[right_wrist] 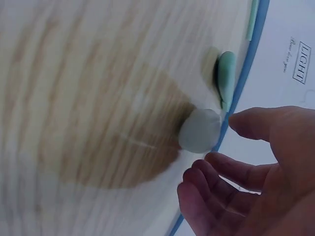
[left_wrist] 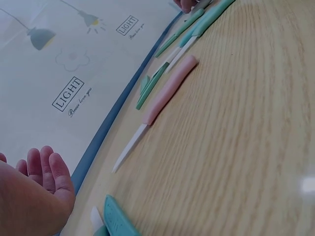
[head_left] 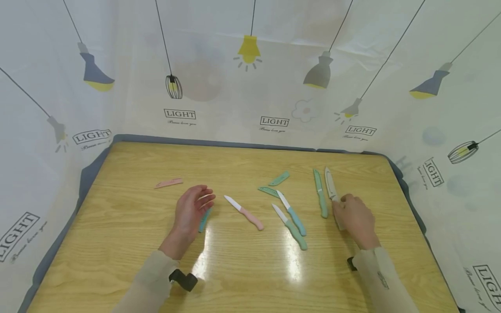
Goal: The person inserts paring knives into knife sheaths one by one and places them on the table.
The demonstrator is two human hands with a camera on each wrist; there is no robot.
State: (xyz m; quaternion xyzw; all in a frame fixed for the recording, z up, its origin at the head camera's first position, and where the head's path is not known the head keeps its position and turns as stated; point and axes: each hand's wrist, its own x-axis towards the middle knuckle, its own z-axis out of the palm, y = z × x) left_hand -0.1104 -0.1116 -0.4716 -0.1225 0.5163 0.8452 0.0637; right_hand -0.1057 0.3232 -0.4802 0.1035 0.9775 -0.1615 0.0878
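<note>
My right hand (head_left: 355,217) is at the pale grey handle of a larger knife (head_left: 331,184), which lies with its tip toward the back. Thumb and fingers stand on either side of this handle (right_wrist: 199,132) in the right wrist view. The left hand (head_left: 189,211) hovers with loosely bent fingers and holds nothing. Partly hidden below it is a blue piece (head_left: 205,220); the left wrist view shows a blue sheath (left_wrist: 118,219) there beside a white tip. A pink-handled knife (head_left: 250,217) lies just right of that hand.
Blue-handled (head_left: 296,221) and green-handled (head_left: 295,234) knives lie mid-table, blades near green sheaths (head_left: 279,178). Another green-handled knife (head_left: 322,202) sits left of the right hand. A pink sheath (head_left: 169,183) lies at the left. Printed curtains (head_left: 219,126) enclose the wooden table (head_left: 117,243).
</note>
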